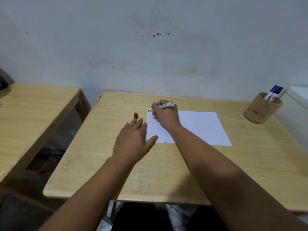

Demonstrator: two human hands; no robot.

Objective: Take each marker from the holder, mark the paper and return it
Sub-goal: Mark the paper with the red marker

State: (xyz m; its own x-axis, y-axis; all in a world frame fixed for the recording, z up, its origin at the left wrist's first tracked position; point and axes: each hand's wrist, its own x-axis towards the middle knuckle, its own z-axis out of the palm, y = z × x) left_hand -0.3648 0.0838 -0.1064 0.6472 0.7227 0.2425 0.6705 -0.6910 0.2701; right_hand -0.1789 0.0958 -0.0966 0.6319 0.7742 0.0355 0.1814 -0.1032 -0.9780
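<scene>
My left hand (133, 139) lies flat on the table (166, 172), fingers spread a little, thumb on the near left corner of the paper (200, 129). Farther, my right hand (165, 115) pinches a white marker (165, 105), its tip at the paper's far left corner beside a small blue mark (148, 110). A red cap (136, 115) stands left of the paper. At the far right, the wooden holder (261, 109) keeps 2 markers (274, 94).
</scene>
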